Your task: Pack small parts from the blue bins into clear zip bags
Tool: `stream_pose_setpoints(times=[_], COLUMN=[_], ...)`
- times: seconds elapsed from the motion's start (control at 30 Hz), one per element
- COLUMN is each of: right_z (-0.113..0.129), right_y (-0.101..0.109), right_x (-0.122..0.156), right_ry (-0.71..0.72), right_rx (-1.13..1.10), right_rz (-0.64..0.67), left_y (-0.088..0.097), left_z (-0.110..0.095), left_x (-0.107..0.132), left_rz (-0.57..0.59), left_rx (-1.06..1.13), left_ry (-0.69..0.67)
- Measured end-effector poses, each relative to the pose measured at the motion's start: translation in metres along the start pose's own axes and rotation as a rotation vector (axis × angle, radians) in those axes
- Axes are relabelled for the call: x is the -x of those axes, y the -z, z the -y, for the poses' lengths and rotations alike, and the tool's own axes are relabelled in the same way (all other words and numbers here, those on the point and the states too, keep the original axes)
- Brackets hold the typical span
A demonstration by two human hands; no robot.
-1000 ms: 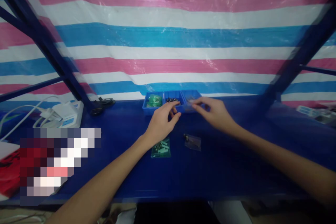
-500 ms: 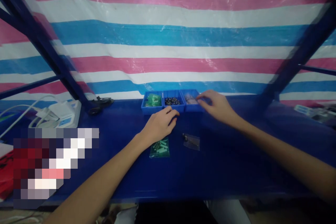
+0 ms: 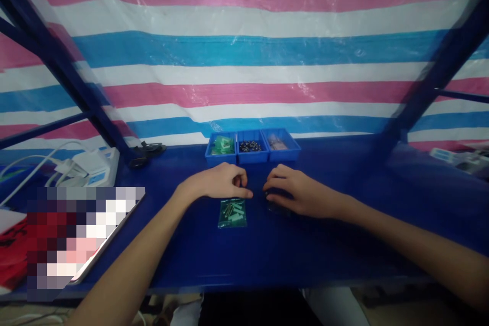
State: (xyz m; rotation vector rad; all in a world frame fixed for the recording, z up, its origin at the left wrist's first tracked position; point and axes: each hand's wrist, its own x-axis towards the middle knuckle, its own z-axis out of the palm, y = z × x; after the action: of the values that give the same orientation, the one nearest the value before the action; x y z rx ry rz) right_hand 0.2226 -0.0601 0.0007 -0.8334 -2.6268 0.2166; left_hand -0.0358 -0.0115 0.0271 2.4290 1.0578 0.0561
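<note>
Right hand (image 3: 292, 191) moved from bin (image 3: 284, 154) to clear bag (image 3: 278, 209) | grip hidden | left hand (image 3: 225, 182) parted, beside green bag (image 3: 233, 215)

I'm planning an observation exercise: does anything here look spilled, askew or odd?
Nothing looks spilled: the green bag lies by the left hand, the blue bins stand in a row. Odd is the pixelated patch at left, hiding what's there; beyond it, white cables look tangled.

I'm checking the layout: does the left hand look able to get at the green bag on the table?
Probably yes: the left hand is by the far edge of the green bag, most of which shows uncovered, and the right hand is off to the side.
</note>
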Motion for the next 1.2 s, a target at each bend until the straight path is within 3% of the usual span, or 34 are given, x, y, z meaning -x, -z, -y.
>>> stream_pose_setpoints(times=[0.07,0.13,0.33,0.5,0.6,0.73,0.9,1.1,1.2], right_z=[0.003,0.005,0.009,0.008,0.008,0.005,0.001,0.0,-0.004], right_y=[-0.002,-0.007,-0.014,-0.012,-0.014,-0.021,-0.021,-0.008,-0.005], right_x=[0.0,0.0,-0.001,0.002,0.002,0.002,0.003,-0.003,-0.006], right_ry=[0.03,0.054,0.05,0.048,0.069,0.037,0.01,-0.109,-0.285], right_rx=[-0.004,0.008,0.015,0.023,0.023,0.121,0.185,0.039,-0.136], right_rz=[-0.027,-0.059,-0.17,-0.222,-0.224,-0.306,-0.423,-0.508,-0.514], left_y=[0.009,0.012,0.003,0.006,0.003,-0.013,-0.038,-0.045,-0.047], left_z=[0.002,0.001,-0.002,0.005,0.005,-0.004,-0.017,-0.016,-0.015], left_x=[0.005,0.007,0.002,-0.001,-0.005,-0.016,-0.03,-0.033,-0.03], left_rz=[0.149,0.207,0.177,0.05,-0.11,-0.312,-0.369,-0.513,-0.631], left_rx=[0.074,0.065,0.12,0.283,0.483,0.678,0.904,0.838,0.59], left_ry=[0.053,0.052,-0.043,-0.067,-0.105,-0.16,-0.122,-0.19,-0.239])
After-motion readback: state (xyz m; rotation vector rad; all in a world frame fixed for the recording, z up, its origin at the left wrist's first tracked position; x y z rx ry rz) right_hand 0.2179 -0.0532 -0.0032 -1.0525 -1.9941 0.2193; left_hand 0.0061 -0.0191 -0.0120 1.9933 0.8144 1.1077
